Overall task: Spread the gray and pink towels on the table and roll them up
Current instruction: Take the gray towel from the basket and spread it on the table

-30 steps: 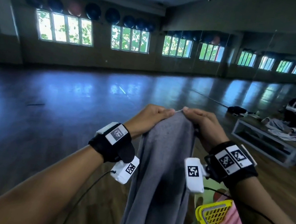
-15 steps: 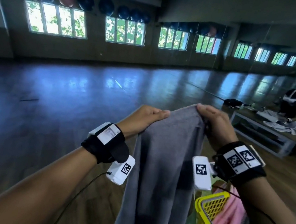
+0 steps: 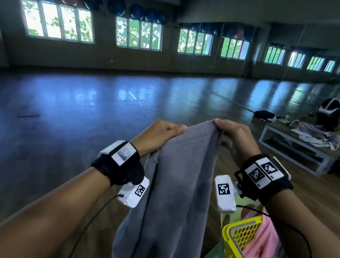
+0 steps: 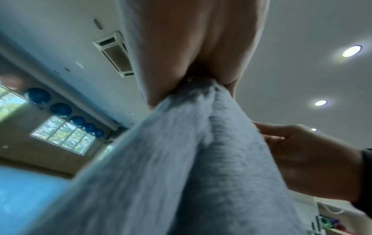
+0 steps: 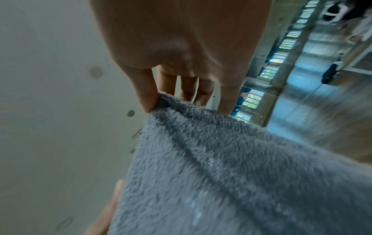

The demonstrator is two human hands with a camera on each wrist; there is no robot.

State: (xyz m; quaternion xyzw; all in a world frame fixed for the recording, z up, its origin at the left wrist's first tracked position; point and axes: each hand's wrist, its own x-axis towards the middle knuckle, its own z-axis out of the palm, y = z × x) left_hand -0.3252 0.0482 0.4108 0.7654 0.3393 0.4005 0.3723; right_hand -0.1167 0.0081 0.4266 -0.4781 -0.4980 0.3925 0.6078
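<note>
Both hands hold the gray towel point(image 3: 180, 187) up by its top edge, in the air above the floor.

The left hand point(image 3: 159, 135) has its fingers curled over and closed on the towel's upper left part, with bunched cloth running down from between thumb and fingers, as the left wrist view shows. The right hand point(image 3: 235, 136) pinches the top corner: its thumb point(image 5: 145, 95) and index finger press the terry edge between them, while the other fingers curl loosely behind. Between the two grips the edge is short and slack, and the towel hangs below the fingers in long folds. Below and right of the right wrist, the pink towel point(image 3: 266, 242) lies bunched in a yellow basket point(image 3: 236, 256).
</note>
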